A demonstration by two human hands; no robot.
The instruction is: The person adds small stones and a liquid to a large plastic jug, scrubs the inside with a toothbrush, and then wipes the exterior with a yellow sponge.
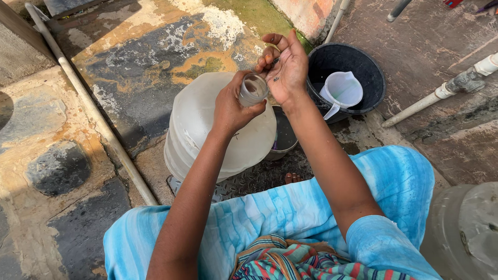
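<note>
left hand [232, 106] wrapped around one small clear glass [253, 89], held over one big translucent water jug [207, 129]. right hand [284, 65] mostly open, fingers curled, palm up beside the glass rim, holding nothing. one black tub [363, 67] with one white plastic jug [342, 91] in it, one metal bowl [285, 142] by the big jug. two white pipes [93, 111] [436, 96] on stained, wet concrete floor [145, 67], outdoors.

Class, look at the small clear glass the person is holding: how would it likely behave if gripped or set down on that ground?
The glass looks wet and smooth in the left hand, so probably slippery. It seems thin and clear, likely fragile on the hard floor. Being round, it may roll if laid sideways.
</note>
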